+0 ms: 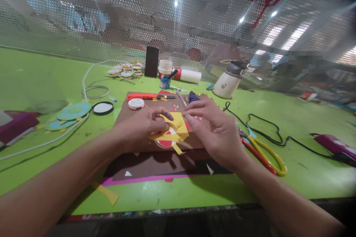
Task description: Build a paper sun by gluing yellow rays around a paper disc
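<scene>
My left hand is closed in a pinch on a piece of yellow paper with curved cut edges. Beneath that paper lies a red and white disc, partly covered. My right hand is beside the paper's right edge, thumb and fingertips brought together; what they hold, if anything, is too small to make out. Just beyond its fingertips is a slim grey pen-like tool; whether the fingers touch it is unclear. Both hands are over a brown board.
On the board are an orange-handled cutter knife and a white round lid. Yellow and red-handled scissors lie at right. Behind stand a phone, a blue jar and a white jug. Cables cross both sides.
</scene>
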Motion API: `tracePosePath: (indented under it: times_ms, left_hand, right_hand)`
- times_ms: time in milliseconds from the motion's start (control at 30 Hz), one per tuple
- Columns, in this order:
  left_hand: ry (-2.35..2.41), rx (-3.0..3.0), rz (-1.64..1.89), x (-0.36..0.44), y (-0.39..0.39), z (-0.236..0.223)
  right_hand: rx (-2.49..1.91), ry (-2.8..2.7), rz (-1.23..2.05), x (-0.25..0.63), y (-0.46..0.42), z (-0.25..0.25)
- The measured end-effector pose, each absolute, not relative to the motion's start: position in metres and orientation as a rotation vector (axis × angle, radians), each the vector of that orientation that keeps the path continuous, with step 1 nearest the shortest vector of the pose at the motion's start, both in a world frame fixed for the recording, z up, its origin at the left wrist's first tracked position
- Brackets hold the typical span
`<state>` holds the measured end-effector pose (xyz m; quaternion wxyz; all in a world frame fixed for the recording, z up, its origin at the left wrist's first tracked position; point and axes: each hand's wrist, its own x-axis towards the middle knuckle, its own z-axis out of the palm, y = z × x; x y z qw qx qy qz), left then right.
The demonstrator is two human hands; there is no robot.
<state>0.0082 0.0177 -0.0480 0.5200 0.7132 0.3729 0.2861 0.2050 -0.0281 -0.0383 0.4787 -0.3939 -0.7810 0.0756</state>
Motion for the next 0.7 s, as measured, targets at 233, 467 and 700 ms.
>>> tracePosePath:
  times_ms: [233,467,700]
  left_hand:
    - [0.920,1.412,0.770,0.011,0.015,-0.047]
    - [0.897,1.151,0.810,0.017,0.013,-0.043]
    - [0.891,1.115,0.848,0.018,0.011,-0.040]
  right_hand:
    - [-0.915,-2.225,-0.044,0.203,-0.028,-0.043]
    - [-0.925,-2.259,0.010,0.201,-0.030,-0.043]
    - [-0.935,-2.138,0.223,0.197,-0.032,-0.044]
